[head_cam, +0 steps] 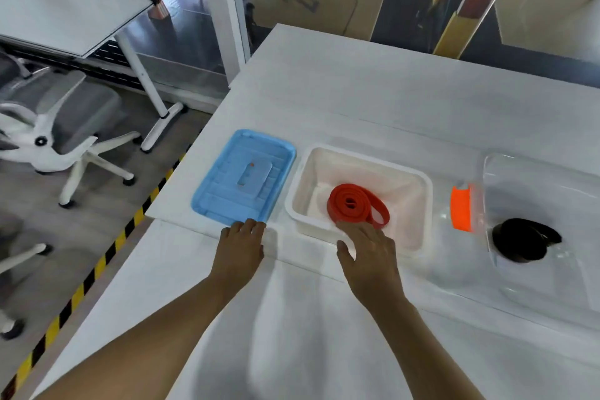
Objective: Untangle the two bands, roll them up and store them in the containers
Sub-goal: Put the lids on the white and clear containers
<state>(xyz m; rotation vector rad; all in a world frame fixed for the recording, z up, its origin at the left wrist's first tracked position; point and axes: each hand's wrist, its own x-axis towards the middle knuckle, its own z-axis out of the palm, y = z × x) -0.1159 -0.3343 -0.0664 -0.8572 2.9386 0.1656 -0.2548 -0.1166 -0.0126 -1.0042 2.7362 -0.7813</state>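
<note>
- Both forearms reach in from the bottom edge, bare, over the white table.
- White table: largest surface, runs from the near edge to the far glass partition; a seam crosses it just under the containers.
- Clear container at the right: transparent plastic, an orange latch on its left side. Black band lies coiled inside it, loosely rolled.
- White container in the middle: open-topped rectangular tub. Orange band sits inside on the floor of the tub, rolled into a coil with its tail end looping out to the right.
- Blue lid to the left of the white tub, just beside it, lying flat on the table with its ribbed underside and a central handle plate showing.
- Right hand: over the near rim of the white tub, fingers extended forward toward the orange coil, thumb spread to the left. Fingertips are at the coil's near edge; cannot tell whether they touch it. Nothing is gripped.
- Left hand: palm down on the table, fingers fairly straight, fingertips at the near edge of the blue lid, holding nothing.
- Off the table, left: a white office chair with grey mesh, a second white desk, and a black-and-yellow floor stripe running along the table's edge.
</note>
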